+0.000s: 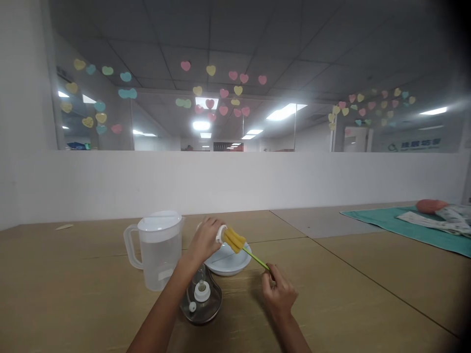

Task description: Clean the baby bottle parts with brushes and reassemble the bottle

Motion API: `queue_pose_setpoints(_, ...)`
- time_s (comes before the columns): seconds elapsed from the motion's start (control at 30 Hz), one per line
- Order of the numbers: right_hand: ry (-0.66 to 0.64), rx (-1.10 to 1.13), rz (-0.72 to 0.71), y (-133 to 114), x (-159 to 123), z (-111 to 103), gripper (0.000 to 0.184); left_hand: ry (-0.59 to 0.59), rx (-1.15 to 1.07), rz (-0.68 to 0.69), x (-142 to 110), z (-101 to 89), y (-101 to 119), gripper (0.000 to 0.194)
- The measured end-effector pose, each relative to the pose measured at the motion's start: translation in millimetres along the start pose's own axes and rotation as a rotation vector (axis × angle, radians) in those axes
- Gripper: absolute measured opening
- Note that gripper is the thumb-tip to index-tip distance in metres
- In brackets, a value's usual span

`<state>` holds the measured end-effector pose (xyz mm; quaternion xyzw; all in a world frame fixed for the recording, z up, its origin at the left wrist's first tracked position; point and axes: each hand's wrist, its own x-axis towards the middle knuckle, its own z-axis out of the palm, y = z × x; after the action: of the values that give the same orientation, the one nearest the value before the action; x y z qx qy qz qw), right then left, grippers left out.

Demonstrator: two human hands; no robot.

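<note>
My left hand [204, 240] is closed around a baby bottle whose white rim [221, 234] points right; the hand hides most of its body. In my right hand [279, 291] is the green handle of a bottle brush [257, 259], gripped near its end. The brush's yellow sponge head [234, 239] meets the bottle's mouth; how far it reaches inside I cannot tell. Beneath both lies a white bowl [228, 268]. On a dark metal tray [206, 315] below my left forearm sit a teat in a white ring [202, 291] and a small white piece [192, 307].
A clear plastic jug [160, 252] holding water stands left of the bowl, its handle facing left. A teal cloth [390, 223] with a patterned cloth and an orange item [430, 206] lies far right on the wooden table [91, 294]. A white wall with windows rises behind.
</note>
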<state>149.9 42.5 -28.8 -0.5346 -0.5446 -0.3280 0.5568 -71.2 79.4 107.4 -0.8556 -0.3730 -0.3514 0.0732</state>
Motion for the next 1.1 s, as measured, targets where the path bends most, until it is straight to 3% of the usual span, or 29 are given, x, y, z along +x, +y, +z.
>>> queue_pose_setpoints(0.3,-0.005,-0.062,-0.176,-1,-1,-4,0.017,-0.240,0.182,0.122,1,16.8,19,0.042)
queue_pose_setpoints(0.6,-0.042,-0.021,-0.167,-2,0,-2,0.016,-0.252,0.325,0.115,-1,22.5,29,0.037)
queue_pose_setpoints(0.83,-0.083,0.042,-0.168,-3,0,-2,0.018,-0.257,0.408,0.078,-1,11.5,40,0.031)
queue_pose_setpoints(1.0,-0.137,0.110,-0.170,-10,0,-3,0.023,-0.318,0.306,0.113,-1,14.6,52,0.028)
queue_pose_setpoints(1.1,-0.140,0.118,-0.125,-11,-1,-4,0.025,-0.286,0.253,0.108,1,18.9,51,0.029)
